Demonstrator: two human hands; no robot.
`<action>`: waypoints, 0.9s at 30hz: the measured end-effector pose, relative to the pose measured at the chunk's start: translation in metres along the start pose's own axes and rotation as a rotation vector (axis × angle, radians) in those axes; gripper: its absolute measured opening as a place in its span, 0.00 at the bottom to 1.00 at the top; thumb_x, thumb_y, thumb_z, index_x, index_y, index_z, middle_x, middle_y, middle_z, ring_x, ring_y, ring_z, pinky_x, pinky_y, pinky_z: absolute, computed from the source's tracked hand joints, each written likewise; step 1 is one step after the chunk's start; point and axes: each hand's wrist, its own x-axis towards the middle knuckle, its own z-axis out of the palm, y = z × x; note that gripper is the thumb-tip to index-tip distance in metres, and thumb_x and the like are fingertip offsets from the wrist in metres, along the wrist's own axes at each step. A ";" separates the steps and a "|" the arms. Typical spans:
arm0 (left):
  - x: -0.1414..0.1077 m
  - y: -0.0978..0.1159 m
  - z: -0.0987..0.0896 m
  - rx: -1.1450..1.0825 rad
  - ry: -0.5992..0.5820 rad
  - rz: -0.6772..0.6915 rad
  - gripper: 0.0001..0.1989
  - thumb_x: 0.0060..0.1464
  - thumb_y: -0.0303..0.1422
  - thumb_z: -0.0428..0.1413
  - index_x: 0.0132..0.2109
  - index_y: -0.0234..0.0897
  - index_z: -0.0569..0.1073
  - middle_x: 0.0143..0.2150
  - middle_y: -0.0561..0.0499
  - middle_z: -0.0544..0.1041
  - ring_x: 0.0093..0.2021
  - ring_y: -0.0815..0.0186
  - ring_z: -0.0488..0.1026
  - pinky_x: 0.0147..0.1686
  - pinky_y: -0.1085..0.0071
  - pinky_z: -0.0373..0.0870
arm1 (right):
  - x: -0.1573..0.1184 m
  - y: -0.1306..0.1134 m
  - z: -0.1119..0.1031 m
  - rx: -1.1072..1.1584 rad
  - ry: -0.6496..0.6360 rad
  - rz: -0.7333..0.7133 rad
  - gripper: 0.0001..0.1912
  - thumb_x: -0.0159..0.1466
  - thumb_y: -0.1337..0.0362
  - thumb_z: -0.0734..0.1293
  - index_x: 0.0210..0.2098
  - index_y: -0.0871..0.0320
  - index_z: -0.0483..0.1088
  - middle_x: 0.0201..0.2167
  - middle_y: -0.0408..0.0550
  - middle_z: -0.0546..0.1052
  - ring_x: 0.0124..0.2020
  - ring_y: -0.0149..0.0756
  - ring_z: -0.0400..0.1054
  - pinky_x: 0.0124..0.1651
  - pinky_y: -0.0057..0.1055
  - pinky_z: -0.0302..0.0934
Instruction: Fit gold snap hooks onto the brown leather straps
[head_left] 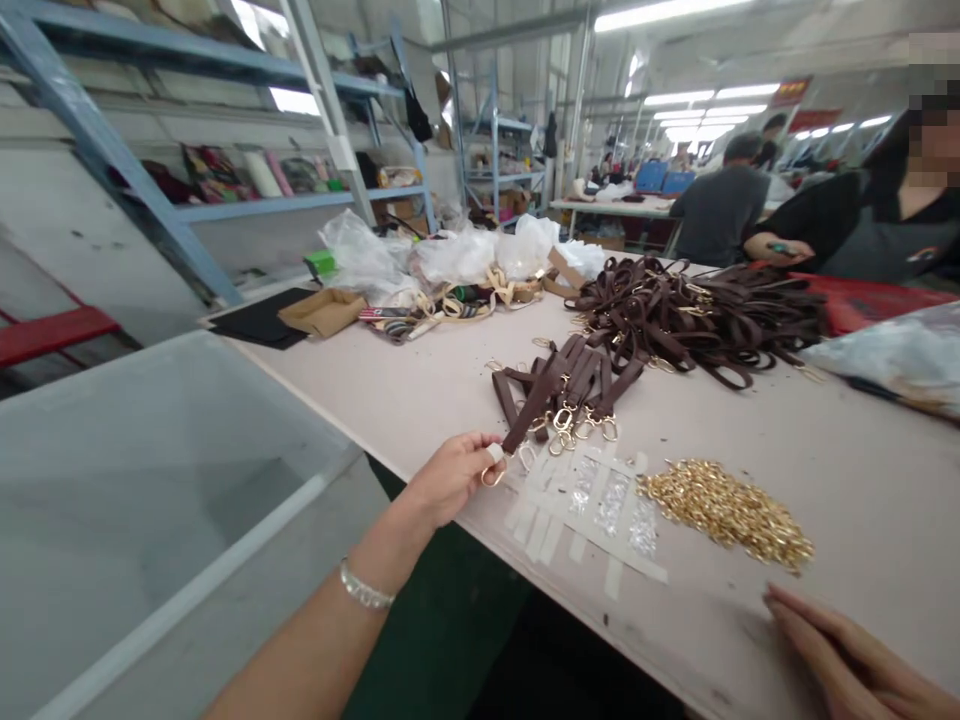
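Note:
My left hand (454, 478) pinches the near end of a dark brown strap (534, 412), beside its gold metal clasp (493, 477), at the table's front edge. A pale wrap covers one fingertip. Beyond that hand lies a bundle of similar straps (589, 372) with gold clasps (564, 418) toward me. At the lower right, my right hand (847, 645) has thumb and finger closed at the tips; whatever is between them is hidden. It is nearest to a heap of small gold metal pieces (727, 510), apart from it.
Clear plastic pieces (613, 500) lie between tape strips (613, 577) on the table. Behind are a large strap pile (690, 310), plastic bags (457, 255) and a cardboard tray (322, 312). A grey bin (187, 500) stands left. A co-worker (862, 220) is at the right.

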 end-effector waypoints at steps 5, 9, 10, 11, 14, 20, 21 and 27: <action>-0.041 -0.027 0.061 -0.226 -0.148 -0.078 0.19 0.41 0.28 0.65 0.44 0.32 0.76 0.32 0.52 0.78 0.24 0.76 0.65 0.25 0.79 0.59 | -0.025 -0.088 0.007 0.349 -0.238 0.316 0.17 0.55 0.48 0.73 0.38 0.52 0.80 0.31 0.47 0.82 0.35 0.44 0.77 0.39 0.35 0.73; -0.062 -0.043 0.104 -0.268 -0.286 -0.133 0.14 0.45 0.28 0.63 0.43 0.33 0.80 0.33 0.51 0.81 0.29 0.72 0.71 0.31 0.77 0.65 | -0.031 -0.123 0.022 0.637 -0.315 0.360 0.10 0.57 0.54 0.75 0.33 0.54 0.78 0.24 0.43 0.79 0.29 0.34 0.73 0.35 0.28 0.69; -0.066 -0.046 0.112 -0.271 -0.314 -0.138 0.13 0.46 0.28 0.63 0.42 0.34 0.80 0.33 0.51 0.82 0.32 0.70 0.73 0.35 0.75 0.67 | -0.032 -0.126 0.024 0.692 -0.338 0.373 0.10 0.57 0.55 0.75 0.32 0.54 0.78 0.25 0.43 0.79 0.29 0.33 0.73 0.36 0.28 0.69; -0.070 -0.047 0.119 -0.272 -0.334 -0.139 0.13 0.47 0.29 0.63 0.42 0.34 0.80 0.34 0.51 0.82 0.34 0.69 0.75 0.38 0.74 0.69 | -0.032 -0.126 0.026 0.735 -0.357 0.391 0.09 0.57 0.56 0.75 0.32 0.54 0.79 0.25 0.43 0.79 0.29 0.32 0.73 0.37 0.28 0.69; -0.077 -0.050 0.131 -0.245 -0.343 -0.117 0.10 0.49 0.29 0.62 0.41 0.35 0.81 0.35 0.50 0.83 0.37 0.66 0.77 0.44 0.69 0.71 | -0.033 -0.124 0.026 0.760 -0.376 0.444 0.09 0.57 0.56 0.76 0.34 0.54 0.80 0.25 0.43 0.79 0.29 0.31 0.72 0.37 0.27 0.67; -0.083 -0.054 0.139 -0.162 -0.304 -0.046 0.10 0.50 0.26 0.60 0.41 0.37 0.81 0.37 0.51 0.84 0.40 0.63 0.79 0.46 0.68 0.73 | -0.034 -0.120 0.023 0.724 -0.401 0.553 0.12 0.53 0.54 0.77 0.32 0.55 0.81 0.23 0.42 0.78 0.26 0.30 0.70 0.32 0.26 0.66; -0.083 -0.055 0.139 -0.154 -0.304 -0.038 0.11 0.50 0.25 0.59 0.41 0.37 0.81 0.37 0.52 0.84 0.40 0.63 0.79 0.47 0.68 0.73 | -0.035 -0.120 0.023 0.744 -0.404 0.572 0.12 0.52 0.54 0.77 0.32 0.55 0.81 0.24 0.41 0.78 0.26 0.30 0.70 0.33 0.26 0.67; -0.083 -0.057 0.141 -0.100 -0.347 -0.014 0.15 0.53 0.24 0.57 0.45 0.39 0.82 0.40 0.51 0.84 0.42 0.62 0.79 0.47 0.67 0.74 | -0.037 -0.119 0.023 0.778 -0.416 0.572 0.11 0.52 0.55 0.77 0.31 0.55 0.80 0.24 0.41 0.77 0.26 0.32 0.71 0.34 0.29 0.69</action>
